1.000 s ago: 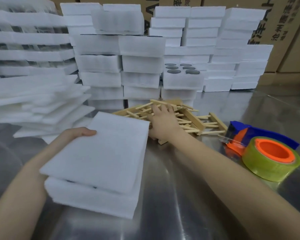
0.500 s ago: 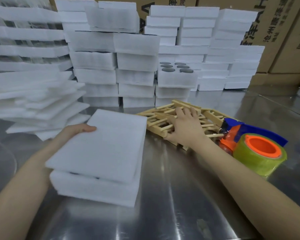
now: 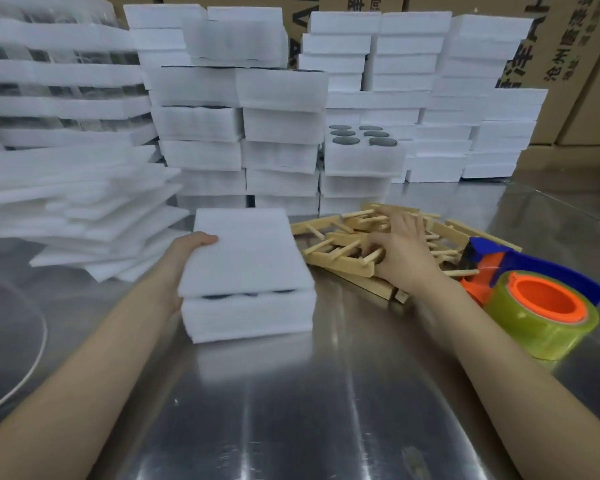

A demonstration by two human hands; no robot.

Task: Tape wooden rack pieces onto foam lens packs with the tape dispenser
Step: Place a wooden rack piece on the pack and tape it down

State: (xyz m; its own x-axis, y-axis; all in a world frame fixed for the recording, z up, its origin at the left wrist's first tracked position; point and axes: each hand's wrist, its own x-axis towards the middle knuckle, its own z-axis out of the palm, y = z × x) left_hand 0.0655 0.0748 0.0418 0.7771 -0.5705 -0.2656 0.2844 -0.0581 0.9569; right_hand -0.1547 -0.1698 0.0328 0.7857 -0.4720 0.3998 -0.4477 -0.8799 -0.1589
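Observation:
A white foam lens pack [image 3: 246, 271] lies on the steel table [image 3: 291, 410] in front of me, with dark lenses showing in the gap under its top sheet. My left hand [image 3: 187, 251] holds its left edge, thumb on top. To its right lies a heap of wooden rack pieces [image 3: 347, 244] with pegs. My right hand [image 3: 399, 251] rests on the heap, fingers curled around one rack piece. The tape dispenser [image 3: 534, 299], blue and orange with a yellowish tape roll, stands just right of my right wrist.
Tall stacks of foam packs [image 3: 236, 116] line the back of the table, one open pack showing dark lenses [image 3: 361, 136]. Loose foam sheets [image 3: 84, 216] pile up at the left. Cardboard boxes [image 3: 575, 64] stand behind. A round clear disc [image 3: 11, 341] lies at the left edge.
The foam pack has straightened and come squarer to me under my left hand. My right hand moved right across the rack heap and its fingers curled onto a piece.

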